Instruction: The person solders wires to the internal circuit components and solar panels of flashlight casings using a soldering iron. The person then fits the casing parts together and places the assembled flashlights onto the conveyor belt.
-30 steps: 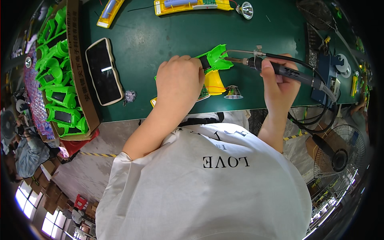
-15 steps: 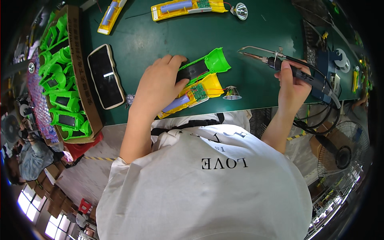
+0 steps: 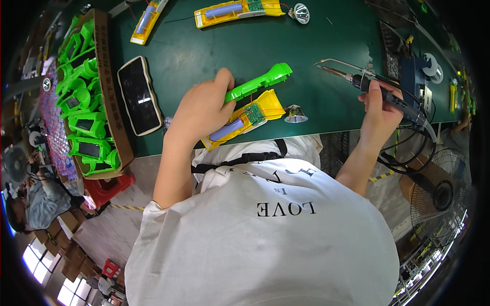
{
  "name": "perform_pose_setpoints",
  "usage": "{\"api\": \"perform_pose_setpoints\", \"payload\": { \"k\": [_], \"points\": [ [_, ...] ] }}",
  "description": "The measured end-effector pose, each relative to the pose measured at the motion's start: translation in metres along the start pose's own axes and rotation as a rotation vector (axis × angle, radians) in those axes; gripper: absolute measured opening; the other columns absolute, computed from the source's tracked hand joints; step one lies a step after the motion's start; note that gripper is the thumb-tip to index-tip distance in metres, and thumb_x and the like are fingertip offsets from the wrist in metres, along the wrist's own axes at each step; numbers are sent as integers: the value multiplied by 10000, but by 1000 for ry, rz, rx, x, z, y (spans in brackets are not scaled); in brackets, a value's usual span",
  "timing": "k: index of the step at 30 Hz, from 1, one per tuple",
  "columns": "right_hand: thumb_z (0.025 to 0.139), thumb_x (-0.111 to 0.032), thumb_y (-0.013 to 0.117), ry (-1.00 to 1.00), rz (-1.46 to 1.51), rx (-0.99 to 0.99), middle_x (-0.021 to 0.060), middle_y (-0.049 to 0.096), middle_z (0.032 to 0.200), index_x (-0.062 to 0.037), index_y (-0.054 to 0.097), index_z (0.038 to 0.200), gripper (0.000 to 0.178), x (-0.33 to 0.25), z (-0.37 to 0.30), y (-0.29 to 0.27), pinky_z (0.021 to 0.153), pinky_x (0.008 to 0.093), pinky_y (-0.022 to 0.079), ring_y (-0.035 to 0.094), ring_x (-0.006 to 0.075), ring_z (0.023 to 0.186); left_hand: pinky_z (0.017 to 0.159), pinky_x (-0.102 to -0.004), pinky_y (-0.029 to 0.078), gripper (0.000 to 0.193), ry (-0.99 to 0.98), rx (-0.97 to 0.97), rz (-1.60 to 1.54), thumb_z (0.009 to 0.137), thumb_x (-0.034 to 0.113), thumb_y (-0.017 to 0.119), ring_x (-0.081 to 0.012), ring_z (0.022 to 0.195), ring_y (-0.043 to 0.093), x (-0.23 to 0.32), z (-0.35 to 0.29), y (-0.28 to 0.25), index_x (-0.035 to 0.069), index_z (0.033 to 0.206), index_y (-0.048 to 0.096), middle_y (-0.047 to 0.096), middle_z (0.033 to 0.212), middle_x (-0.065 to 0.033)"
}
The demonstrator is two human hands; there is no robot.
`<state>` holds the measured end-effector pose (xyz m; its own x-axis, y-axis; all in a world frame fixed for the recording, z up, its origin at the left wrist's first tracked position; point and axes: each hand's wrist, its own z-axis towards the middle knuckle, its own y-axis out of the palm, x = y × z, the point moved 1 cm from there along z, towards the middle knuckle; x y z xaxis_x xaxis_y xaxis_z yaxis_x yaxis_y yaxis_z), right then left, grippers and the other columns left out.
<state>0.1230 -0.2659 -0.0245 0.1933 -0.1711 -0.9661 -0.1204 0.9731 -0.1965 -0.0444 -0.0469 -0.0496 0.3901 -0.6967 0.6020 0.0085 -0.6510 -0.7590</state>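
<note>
My left hand [image 3: 204, 104] grips one end of a green flashlight shell half [image 3: 260, 81], which is turned on its side with its edge toward me. Just below it lies a yellow flashlight half [image 3: 273, 104] holding a blue battery cell [image 3: 227, 130] and a green circuit board [image 3: 253, 113]. Thin wires run from the board to a small reflector lamp [image 3: 296, 115] on the table. In my right hand [image 3: 380, 104] is a soldering iron [image 3: 390, 97] with a feed tube, its tip pointing left over the table, away from the parts.
A cardboard box [image 3: 109, 86] of green shells stands at the left, beside a phone [image 3: 139, 96]. Two more yellow halves, one a wired half [image 3: 240, 11] with a reflector [image 3: 299, 14], lie at the far edge. A blue soldering station [image 3: 413, 86] and cables are at right.
The green shell has been tipped up from lying open to standing on its side in my left hand. My right hand and the soldering iron have shifted slightly right.
</note>
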Motion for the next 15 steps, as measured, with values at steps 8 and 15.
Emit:
{"api": "perform_pose_setpoints", "payload": {
  "k": [8,15],
  "points": [
    [760,-47,622,-48,51,-25,46,569,802,9,553,867,139,-3,-11,-10,535,190,461,537,75,652,672,-394,397,343,184,194,122,761,163,572,-324,778,522,21,-24,6,45,1056,443,543,814,-160],
    [763,-32,613,-49,99,-19,36,555,789,10,551,869,130,-2,-19,-19,545,181,448,520,65,641,717,-378,388,476,101,237,289,725,183,619,-285,825,481,29,-55,28,85,1157,444,491,912,-114]
  ]
}}
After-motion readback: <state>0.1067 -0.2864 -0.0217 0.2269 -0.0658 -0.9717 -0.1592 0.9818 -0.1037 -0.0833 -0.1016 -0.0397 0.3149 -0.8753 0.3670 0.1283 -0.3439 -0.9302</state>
